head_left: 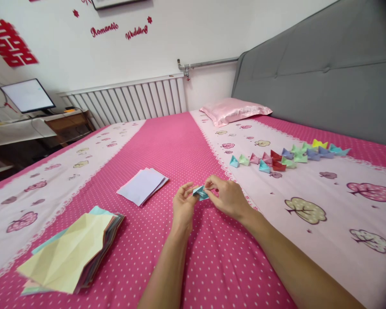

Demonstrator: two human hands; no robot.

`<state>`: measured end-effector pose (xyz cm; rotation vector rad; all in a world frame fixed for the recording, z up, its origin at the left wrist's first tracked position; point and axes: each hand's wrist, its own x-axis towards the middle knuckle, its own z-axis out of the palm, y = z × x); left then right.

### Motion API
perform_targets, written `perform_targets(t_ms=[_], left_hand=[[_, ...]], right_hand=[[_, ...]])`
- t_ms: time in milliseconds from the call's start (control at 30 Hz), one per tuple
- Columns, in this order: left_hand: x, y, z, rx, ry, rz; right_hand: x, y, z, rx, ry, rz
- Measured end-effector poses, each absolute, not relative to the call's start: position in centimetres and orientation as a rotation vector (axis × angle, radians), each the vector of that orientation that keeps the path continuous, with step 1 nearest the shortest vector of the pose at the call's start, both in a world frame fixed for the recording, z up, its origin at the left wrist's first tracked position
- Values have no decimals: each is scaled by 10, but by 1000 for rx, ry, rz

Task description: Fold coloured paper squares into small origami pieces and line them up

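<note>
A small folded piece of light blue paper (200, 193) is held between my two hands above the pink bedspread. My left hand (184, 205) grips its left side, thumb and fingers closed on it. On the opposite side, my right hand (227, 195) pinches the paper between thumb and fingertips. Its exact fold is partly hidden by the fingers. To the right, several folded paper boats (279, 166) in blue, green, pink, red, purple and yellow stand in rows on the bed.
A small stack of pale lilac paper squares (141, 186) lies left of my hands. Nearer on the left is a larger pile of creased sheets (67, 253), yellowish on top. A pink pillow (234, 110) rests by the grey headboard (318, 73). A radiator (125, 99) lines the wall.
</note>
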<state>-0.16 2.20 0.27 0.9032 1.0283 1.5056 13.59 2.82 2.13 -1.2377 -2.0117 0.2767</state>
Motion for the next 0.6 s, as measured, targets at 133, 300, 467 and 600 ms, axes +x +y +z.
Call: perform_targets(t_ms=[133,300,467,600], left_hand=[[-1,22,2,872,1044,1509],[0,23,1,899,1088,1503],[2,21,5,930,1115,1475],[3,19,6,897,1163,1504]], right_hand=[[135,27,22,-1265,-1973,287],[133,24,26,-1333,-1972,287],[129,22,26,-1357,-1950,313],[126,19,26,-1331,-1972,347]])
